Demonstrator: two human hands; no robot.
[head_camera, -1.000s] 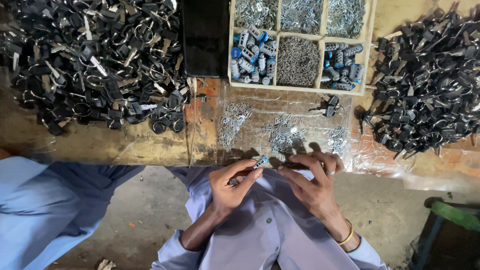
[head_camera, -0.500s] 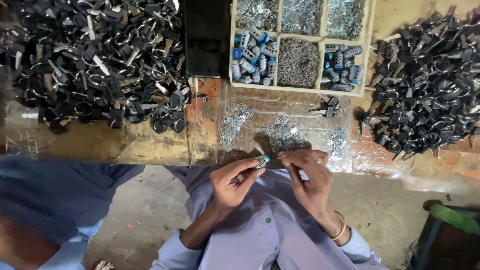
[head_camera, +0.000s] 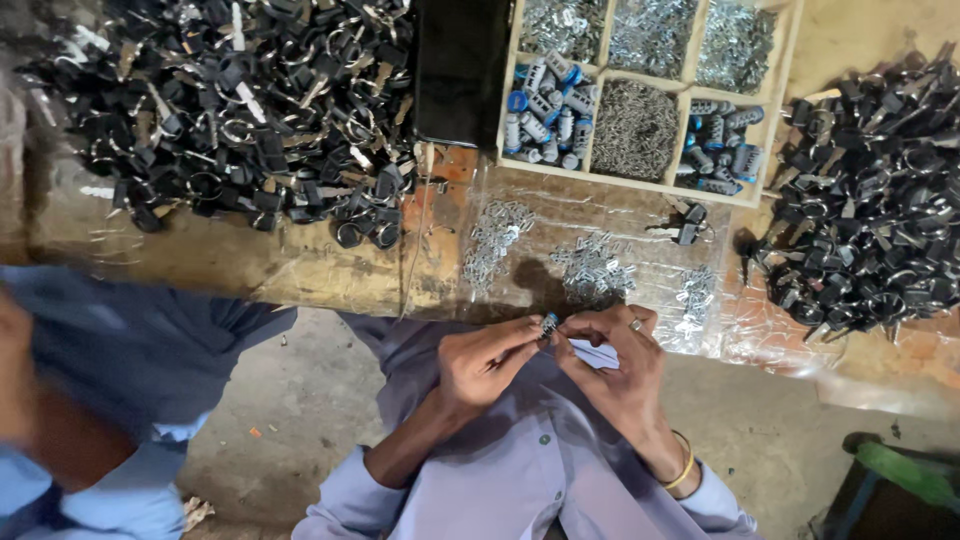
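My left hand (head_camera: 485, 360) and my right hand (head_camera: 615, 365) meet just below the workbench edge, over my lap. Together their fingertips pinch a small cylinder lock part (head_camera: 549, 323) with a blue and silver end. The left thumb and forefinger grip it from the left; the right fingers close on it from the right. A ring sits on one right finger and a gold bangle (head_camera: 684, 468) on the right wrist. Small heaps of silver metal pieces (head_camera: 592, 268) lie on clear plastic on the bench just above the hands.
A wooden tray (head_camera: 760, 196) with compartments holds silver and blue-tipped parts. Big piles of black keyed parts lie at the left (head_camera: 240, 110) and right (head_camera: 865, 230). Another person's blue sleeve (head_camera: 120, 350) fills the lower left. A green stool edge (head_camera: 905, 475) shows at lower right.
My hands stay together on the small part, with the fingers shifting slightly. The other person's blue sleeve has moved further into the lower left.
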